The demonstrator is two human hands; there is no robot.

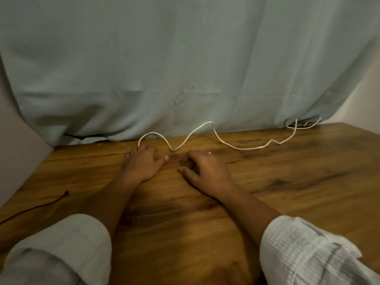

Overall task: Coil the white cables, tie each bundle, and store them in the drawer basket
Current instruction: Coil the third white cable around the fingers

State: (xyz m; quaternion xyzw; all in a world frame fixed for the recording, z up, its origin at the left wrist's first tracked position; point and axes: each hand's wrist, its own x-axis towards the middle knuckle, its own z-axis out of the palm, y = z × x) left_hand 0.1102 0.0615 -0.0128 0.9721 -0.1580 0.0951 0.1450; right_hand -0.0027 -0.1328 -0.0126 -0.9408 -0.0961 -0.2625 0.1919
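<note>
One white cable (242, 148) snakes along the far side of the table (287, 182), from its far right corner to the left hand (141, 162). That hand lies palm down with relaxed fingers, its fingertips seemingly touching the cable's end. The right hand (205, 171) rests just beside it, fingers loosely curled, holding nothing. One dark cord (41, 206) lies at the table's left edge.

White cable (242, 148) end hidden under left hand (141, 161); dark cord (41, 206) cut off at left edge.
</note>
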